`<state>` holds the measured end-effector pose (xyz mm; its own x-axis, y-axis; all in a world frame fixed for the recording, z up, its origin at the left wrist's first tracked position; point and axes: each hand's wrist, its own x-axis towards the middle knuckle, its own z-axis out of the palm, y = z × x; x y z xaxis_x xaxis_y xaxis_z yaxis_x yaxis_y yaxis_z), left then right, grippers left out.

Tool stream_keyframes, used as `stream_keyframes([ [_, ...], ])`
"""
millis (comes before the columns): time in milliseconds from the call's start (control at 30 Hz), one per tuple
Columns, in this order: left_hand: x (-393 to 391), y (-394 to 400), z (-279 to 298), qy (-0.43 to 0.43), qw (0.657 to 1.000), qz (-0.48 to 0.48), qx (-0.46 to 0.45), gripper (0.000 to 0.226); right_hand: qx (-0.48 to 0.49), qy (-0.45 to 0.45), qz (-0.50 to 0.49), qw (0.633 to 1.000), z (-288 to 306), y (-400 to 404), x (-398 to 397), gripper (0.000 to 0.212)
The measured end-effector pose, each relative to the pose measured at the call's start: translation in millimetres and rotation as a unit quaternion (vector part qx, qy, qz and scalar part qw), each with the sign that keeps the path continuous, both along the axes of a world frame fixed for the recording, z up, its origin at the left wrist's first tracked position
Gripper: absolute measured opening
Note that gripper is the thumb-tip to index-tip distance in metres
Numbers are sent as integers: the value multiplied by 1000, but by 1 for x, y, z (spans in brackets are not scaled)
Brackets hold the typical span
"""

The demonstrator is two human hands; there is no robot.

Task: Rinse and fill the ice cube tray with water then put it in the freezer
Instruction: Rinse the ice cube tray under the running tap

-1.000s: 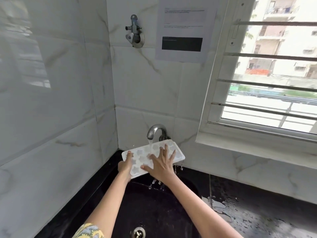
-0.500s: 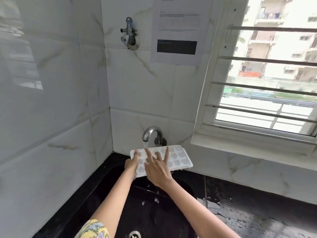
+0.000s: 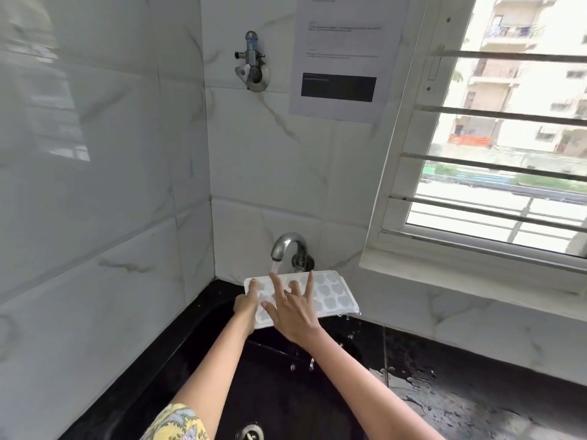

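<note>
A white ice cube tray with heart-shaped cells is held roughly level under the running metal tap, above the black sink. My left hand grips the tray's left end, thumb on top. My right hand lies flat on the tray's left half with fingers spread, and the water stream falls beside its index finger. Water drips off the tray's front right corner into the sink.
The sink drain sits near the bottom edge. A wet black countertop lies to the right. White marble tile walls close in on the left and behind, with a second wall valve, a taped paper notice and a barred window.
The tray went from tilted toward me to nearly level. My right hand slid left across the tray toward the stream, fingers spreading.
</note>
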<state>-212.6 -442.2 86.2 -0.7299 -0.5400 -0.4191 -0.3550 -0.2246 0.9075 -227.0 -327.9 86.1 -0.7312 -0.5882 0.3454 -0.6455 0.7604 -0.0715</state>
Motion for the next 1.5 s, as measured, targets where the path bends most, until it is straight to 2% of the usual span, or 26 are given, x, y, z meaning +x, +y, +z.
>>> stream_keyframes([
  [133,0,-1,5,6,1000,2,-3,59,-42,-67,62,995,4,9,0,62],
  [200,1,1,5,8,1000,-9,3,61,-60,-33,49,996,4,11,-7,50],
  [267,0,4,4,10,1000,-17,15,62,-75,7,22,997,1,11,-7,46],
  [333,0,5,5,9,999,-27,24,62,-50,-10,22,998,-2,6,-4,55],
  [400,-2,6,6,16,999,-39,34,61,-4,-47,8,999,-1,2,0,72],
  [467,-2,7,9,28,997,-42,51,56,31,-64,-1,997,7,0,5,76],
  [567,-5,7,8,29,997,-41,63,62,39,-102,-2,994,13,0,3,48],
  [700,-3,5,7,34,997,-44,48,64,24,-103,9,994,9,-1,4,42],
  [767,2,-2,11,32,999,-36,17,61,-38,-89,55,994,1,4,7,48],
  [833,8,-19,16,49,998,-26,-32,56,-144,-20,77,986,-8,14,2,47],
  [900,18,-42,18,41,992,-42,-110,48,-254,48,50,965,-20,27,-6,32],
  [933,26,-51,21,24,985,-64,-159,42,-290,48,18,956,-25,33,-9,24],
  [1000,43,-62,26,-53,946,-119,-298,41,-308,-23,-72,948,-34,40,-12,23],
  [1100,63,-61,24,-167,810,-191,-529,42,-220,-223,-146,938,-49,38,-15,23],
  [1167,69,-50,11,-195,733,-211,-617,38,-154,-332,-135,921,-56,29,-11,26],
  [1233,74,-37,-6,-225,655,-239,-680,26,-136,-357,-130,915,-57,18,-10,28],
  [1300,81,-27,-16,-235,613,-253,-710,21,-153,-349,-137,914,-52,6,-14,29],
  [1367,88,-24,-13,-219,620,-238,-715,18,-193,-364,-138,901,-42,-5,-22,26],
  [1433,92,-35,-11,-163,654,-169,-720,14,-269,-416,-131,859,-31,-14,-32,29],
  [1500,92,-49,-12,-152,734,-113,-652,24,-365,-479,-129,788,-19,-22,-39,30],
])
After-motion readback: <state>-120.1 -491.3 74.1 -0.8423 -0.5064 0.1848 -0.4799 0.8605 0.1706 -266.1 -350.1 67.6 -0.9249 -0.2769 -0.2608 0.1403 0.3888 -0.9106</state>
